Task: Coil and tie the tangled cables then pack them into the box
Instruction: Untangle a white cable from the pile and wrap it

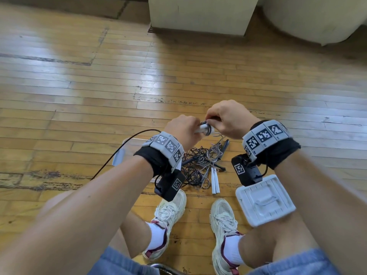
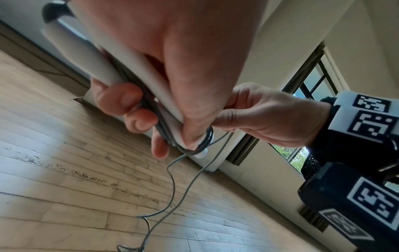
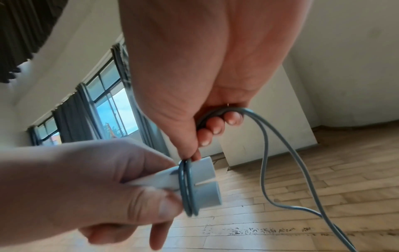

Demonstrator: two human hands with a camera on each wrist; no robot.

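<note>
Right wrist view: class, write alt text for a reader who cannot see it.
The right hand winds a grey cable around two white handles gripped together by the left hand. The cable's loose end trails toward the wooden floor.

Two white handles, side by side, had grey cord looped twice around them; a tangled cable pile lay on the floor.
</note>
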